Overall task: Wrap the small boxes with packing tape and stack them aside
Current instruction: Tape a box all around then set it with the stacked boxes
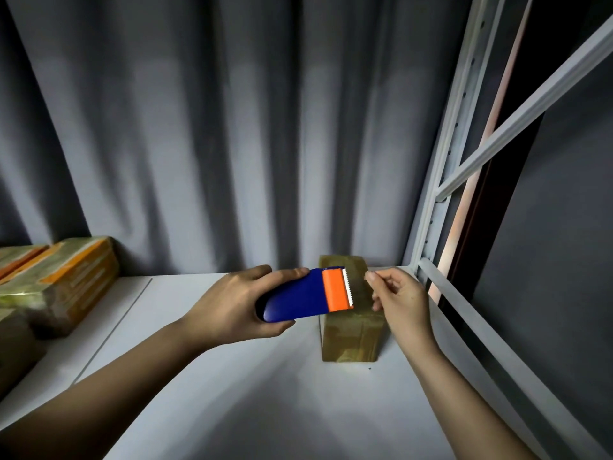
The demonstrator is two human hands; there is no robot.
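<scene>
The left hand (232, 303) is gripping the blue tape cutter (305, 293) over the small box (351, 330), its long side pointing away; the right hand (394, 300), nearer, is pinching the tape end.

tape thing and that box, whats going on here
A person is taping a small box that stands on a white shelf. The left hand grips a blue and orange tape dispenser, held over the box with its toothed blade toward the right hand. The right hand pinches what looks like the clear tape end beside the blade. Boxes already wrapped sit stacked at the left of the shelf.
</scene>
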